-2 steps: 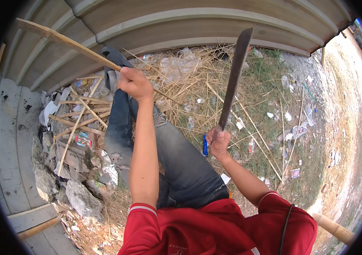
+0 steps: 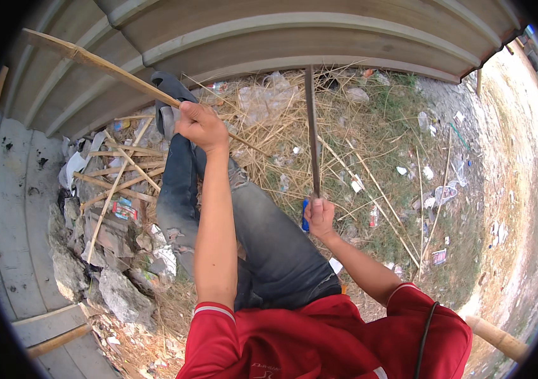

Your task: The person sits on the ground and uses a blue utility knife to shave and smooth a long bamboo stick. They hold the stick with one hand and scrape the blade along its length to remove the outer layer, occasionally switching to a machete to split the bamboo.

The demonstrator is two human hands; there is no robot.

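Observation:
My left hand is closed around a long split bamboo strip. Its broad end points to the far left, and a thinner length comes out past the hand over the straw. In my right hand I grip a machete upright, its dark blade seen nearly edge-on. The blade stands to the right of the strip and apart from it. Something blue shows beside the right fist; I cannot tell whether it belongs to the handle. My legs in worn jeans stretch out below the strip.
Corrugated metal sheeting closes off the far side. Cut bamboo pieces lie crossed at left, above broken concrete lumps. Straw-like shavings, litter and thin strips cover the ground. A bamboo pole shows at lower right.
The machete's tip has swung left and down, turning the blade from its flat side to nearly edge-on. My right hand has shifted slightly. The left hand and strip stay almost still.

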